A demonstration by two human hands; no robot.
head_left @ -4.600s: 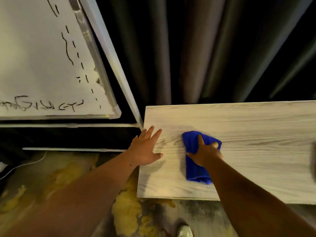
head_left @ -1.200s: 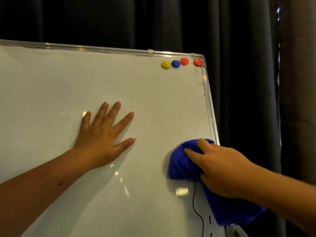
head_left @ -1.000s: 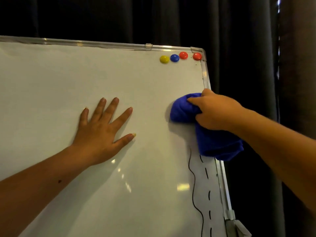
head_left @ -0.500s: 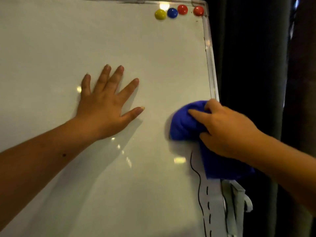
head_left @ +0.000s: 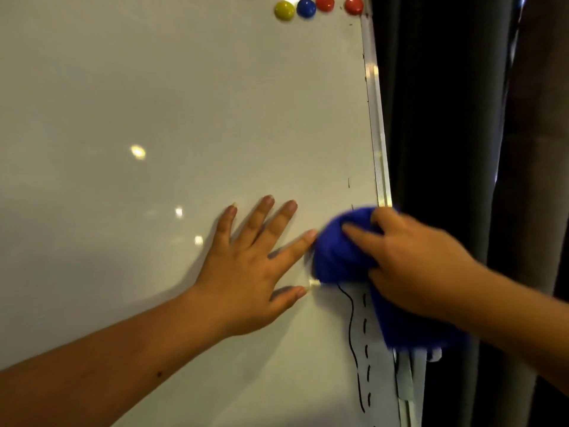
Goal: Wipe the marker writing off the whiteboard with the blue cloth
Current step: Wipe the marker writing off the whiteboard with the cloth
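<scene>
The whiteboard fills the left and middle of the head view. My right hand presses the bunched blue cloth against the board near its right edge; a fold of cloth hangs below the hand. Black marker writing, a wavy line with a dashed line beside it, runs down from under the cloth. A short dash remains above the cloth. My left hand lies flat on the board with fingers spread, its index fingertip touching the cloth.
Several round magnets, yellow, blue and two red, sit at the board's top right corner. The metal frame runs down the right edge. Dark curtains hang behind and to the right.
My right hand has carried the cloth from the table to the board and rubbed it up and down along the right edge. My left hand has slid down and right, close to the cloth.
</scene>
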